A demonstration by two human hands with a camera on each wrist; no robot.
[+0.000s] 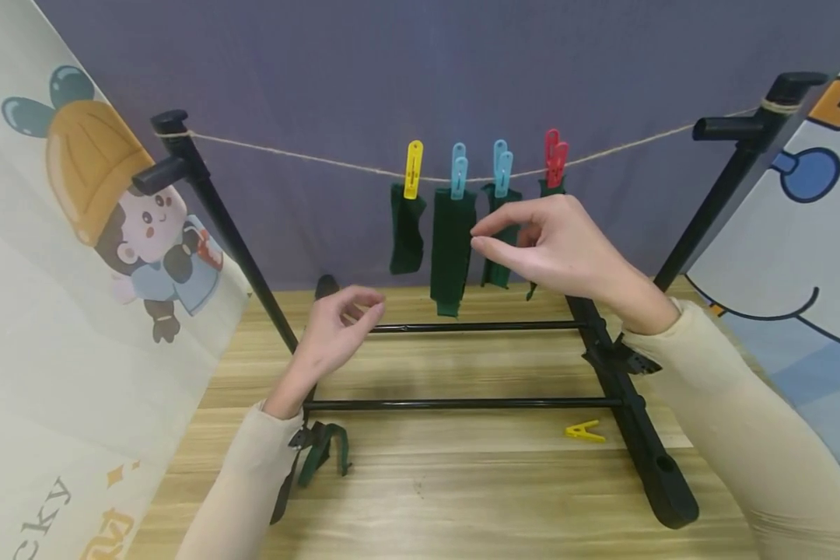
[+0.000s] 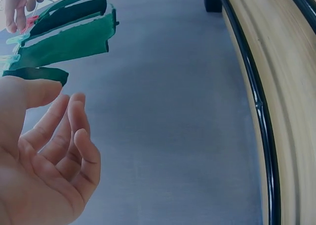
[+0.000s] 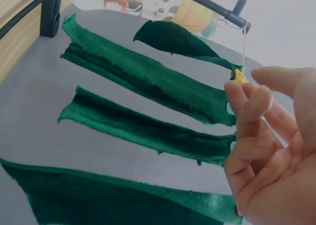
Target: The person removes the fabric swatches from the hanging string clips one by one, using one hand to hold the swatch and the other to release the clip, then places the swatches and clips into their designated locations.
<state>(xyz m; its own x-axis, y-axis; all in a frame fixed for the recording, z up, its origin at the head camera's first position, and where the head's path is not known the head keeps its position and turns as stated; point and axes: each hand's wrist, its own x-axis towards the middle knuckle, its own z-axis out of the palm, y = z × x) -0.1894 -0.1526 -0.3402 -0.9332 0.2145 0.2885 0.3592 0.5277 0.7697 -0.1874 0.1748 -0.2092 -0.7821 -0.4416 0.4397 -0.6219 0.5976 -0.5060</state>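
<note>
Several dark green cloth strips (image 1: 452, 249) hang from a string (image 1: 294, 155) by clothespins: a yellow clothespin (image 1: 413, 169), two light blue clothespins (image 1: 459, 177) and a red clothespin (image 1: 555, 163). In the head view my right hand (image 1: 560, 241) is in front of the strips on the right, its thumb and index finger apart with nothing between them. Lower and to the left, my left hand (image 1: 339, 323) is held in the air, fingers loosely bent and holding nothing. The left wrist view shows the left hand (image 2: 54, 151) below the hanging strips (image 2: 64, 42).
A black rack (image 1: 462, 404) stands on the wood-grain surface (image 1: 420, 482), its two posts carrying the string. One loose yellow clothespin (image 1: 585, 431) lies near the right foot. A green strip (image 1: 325, 451) is by the left foot. Printed panels (image 1: 112, 373) flank both sides.
</note>
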